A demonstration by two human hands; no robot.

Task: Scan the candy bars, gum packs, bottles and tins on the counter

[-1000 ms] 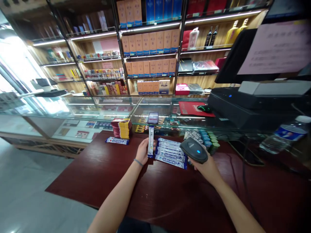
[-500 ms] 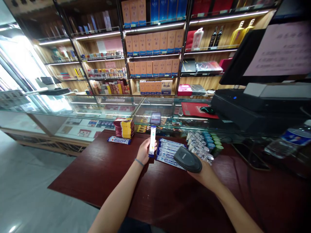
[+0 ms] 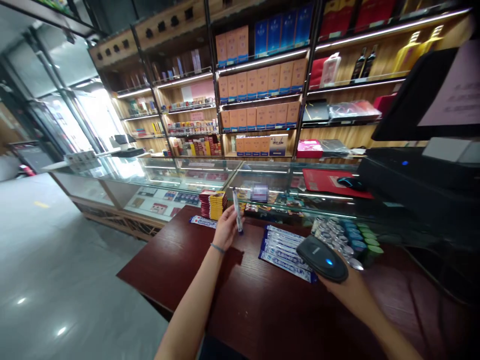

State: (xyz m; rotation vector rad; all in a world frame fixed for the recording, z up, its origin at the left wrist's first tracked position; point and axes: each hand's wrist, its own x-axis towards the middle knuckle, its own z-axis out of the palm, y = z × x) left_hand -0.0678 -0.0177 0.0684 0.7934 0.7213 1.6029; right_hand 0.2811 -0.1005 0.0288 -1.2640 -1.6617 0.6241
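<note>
My left hand (image 3: 227,227) is closed on a slim blue-and-white packet (image 3: 237,212), held upright with its narrow edge toward me. In my right hand (image 3: 339,280) is a black barcode scanner (image 3: 322,259) with a blue light glowing on top. Beneath and left of the scanner, several blue-and-white packets (image 3: 283,250) lie side by side on the dark wooden table (image 3: 258,305). One more such packet (image 3: 203,221) lies at the left, in front of a stack of red and yellow packs (image 3: 213,204).
Rows of silver, blue and green cans (image 3: 339,235) stand behind the scanner. A glass display counter (image 3: 180,175) runs along the back. To the right are a black monitor (image 3: 416,95), a red mat (image 3: 318,181) and a computer mouse (image 3: 350,183).
The packet in my left hand has turned from its broad face to its edge and moved left toward the stack. A blue light now shows on the scanner. My view has swung left.
</note>
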